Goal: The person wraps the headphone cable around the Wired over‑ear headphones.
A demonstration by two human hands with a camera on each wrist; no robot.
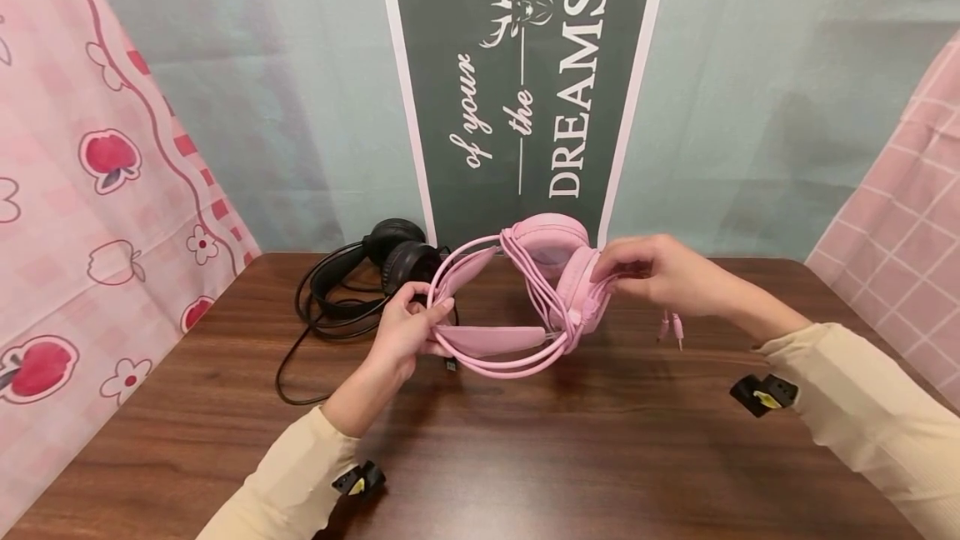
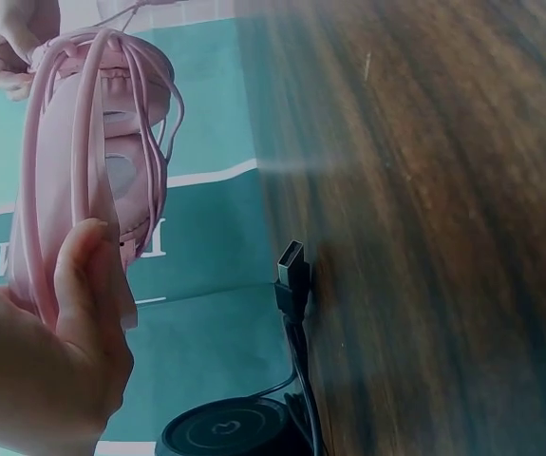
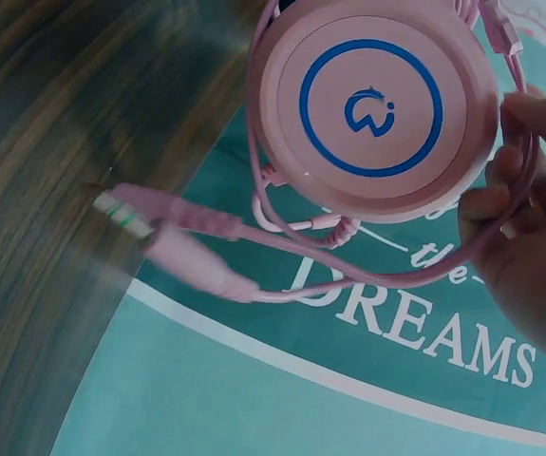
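Pink headphones [image 1: 491, 340] are held up over the table, their cable wound around the headband and ear cups. At the headband's left end, my left hand [image 1: 408, 327] grips the band, thumb on the near side in the left wrist view. My right hand [image 1: 656, 273] is beside the near ear cup [image 3: 372, 176], which carries a blue ring and logo. Its thumb and fingers pinch the pink cable [image 3: 424, 278]. Two pink audio plugs [image 3: 197, 266] dangle from that cable. Part of the far ear cup is hidden.
Black headphones [image 1: 408, 265] with a looped cable lie at the back left of the wooden table [image 1: 570, 457]. Their black USB plug [image 2: 291, 271] lies near my left hand. Printed cloth [image 1: 517, 90] hangs behind, with pink cloths on both sides.
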